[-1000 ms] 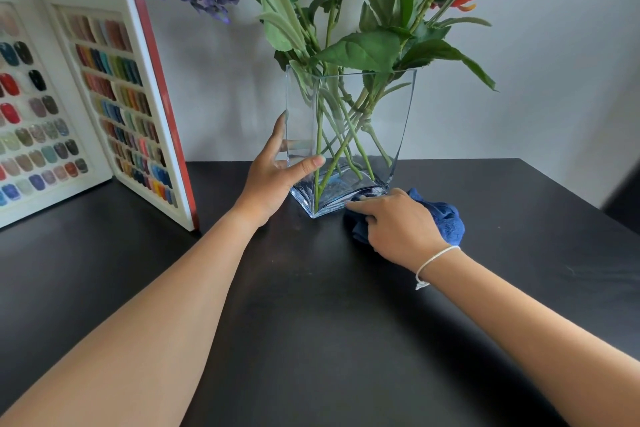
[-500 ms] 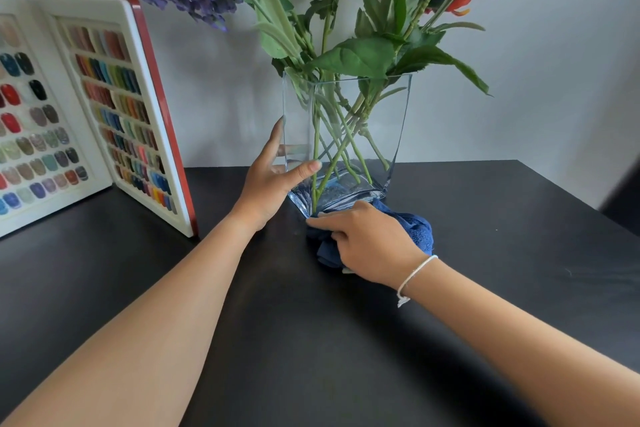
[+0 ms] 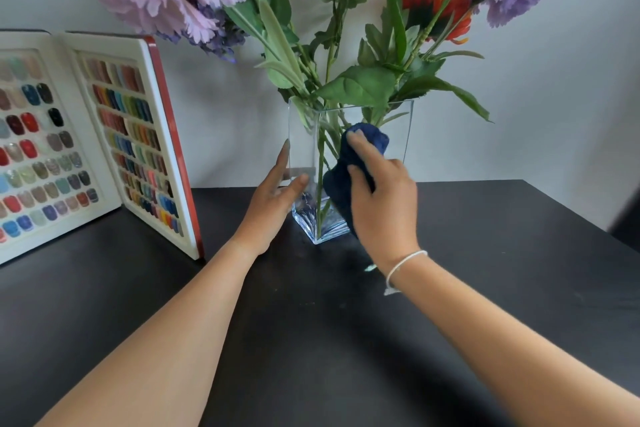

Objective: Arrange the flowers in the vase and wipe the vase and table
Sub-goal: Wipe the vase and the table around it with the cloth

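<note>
Vase [image 3: 349, 163] sits mid-surface [image 3: 311, 340] near back edge, flowers [image 3: 360, 90] in it. My left hand [image 3: 273, 198] on its left side, right hand [image 3: 384, 204] pressing cloth [image 3: 349, 180] on front. Swatch book [image 3: 86, 142] stands at back-left.

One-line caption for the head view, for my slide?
Right hand presses dark blue cloth on clear square glass vase; left hand steadies it.
</note>
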{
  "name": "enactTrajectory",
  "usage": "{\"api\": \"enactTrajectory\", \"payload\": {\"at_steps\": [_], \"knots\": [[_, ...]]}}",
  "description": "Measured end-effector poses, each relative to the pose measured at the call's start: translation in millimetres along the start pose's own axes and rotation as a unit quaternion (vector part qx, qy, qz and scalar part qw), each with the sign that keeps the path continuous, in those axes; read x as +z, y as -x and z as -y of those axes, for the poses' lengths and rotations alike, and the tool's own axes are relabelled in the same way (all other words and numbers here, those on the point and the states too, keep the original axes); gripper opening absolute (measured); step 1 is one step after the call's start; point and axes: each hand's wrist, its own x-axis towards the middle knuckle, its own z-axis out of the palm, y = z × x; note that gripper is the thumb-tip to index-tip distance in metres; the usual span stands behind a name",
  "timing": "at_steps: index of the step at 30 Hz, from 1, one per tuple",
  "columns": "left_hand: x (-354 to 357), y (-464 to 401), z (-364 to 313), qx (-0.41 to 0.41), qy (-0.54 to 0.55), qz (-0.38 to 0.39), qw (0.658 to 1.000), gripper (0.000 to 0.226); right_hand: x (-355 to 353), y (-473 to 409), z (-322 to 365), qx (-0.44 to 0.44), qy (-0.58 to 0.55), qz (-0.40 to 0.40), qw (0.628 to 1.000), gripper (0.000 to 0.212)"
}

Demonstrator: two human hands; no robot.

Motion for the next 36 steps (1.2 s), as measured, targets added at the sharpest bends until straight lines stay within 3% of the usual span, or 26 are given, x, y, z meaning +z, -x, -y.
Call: {"api": "enactTrajectory", "payload": {"at_steps": [5,9,15,21,26,29,33,36], "knots": [[-1.1,-2.4,-0.8,-0.018,0.005,-0.002,1.000,0.070,6.4,18.5,-2.9,-0.103,0.052,0.065,0.991,0.037],[-0.4,-3.2,-0.1,-0.019,0.005,0.006,1.000,0.088,-2.5,31.3,-7.4,-0.142,0.134,0.142,0.970,0.038],[0.6,-4.3,1.4,-0.017,-0.011,-0.006,1.000,0.088,-9.4,28.9,-24.1,-0.067,0.286,0.354,0.888,0.039],[0.9,-5.9,1.8,-0.006,0.002,-0.006,1.000,0.090,-42.1,4.4,-53.0,0.062,0.349,0.307,0.883,0.034],[2.4,-7.3,5.6,-0.005,0.012,-0.010,1.000,0.092,-50.7,-3.5,-70.4,0.143,0.203,0.311,0.917,0.048],[1.6,-8.5,6.3,-0.003,0.013,-0.013,1.000,0.092,-54.1,-3.3,-72.2,0.162,0.154,0.278,0.934,0.043],[0.8,-10.9,9.0,0.008,0.016,-0.010,1.000,0.087,-51.1,-6.8,-74.2,0.134,0.279,0.325,0.893,0.028],[1.9,-11.4,11.3,0.020,0.024,-0.012,0.999,0.086,-45.9,-8.2,-72.5,0.158,0.293,0.333,0.882,0.027]]}}
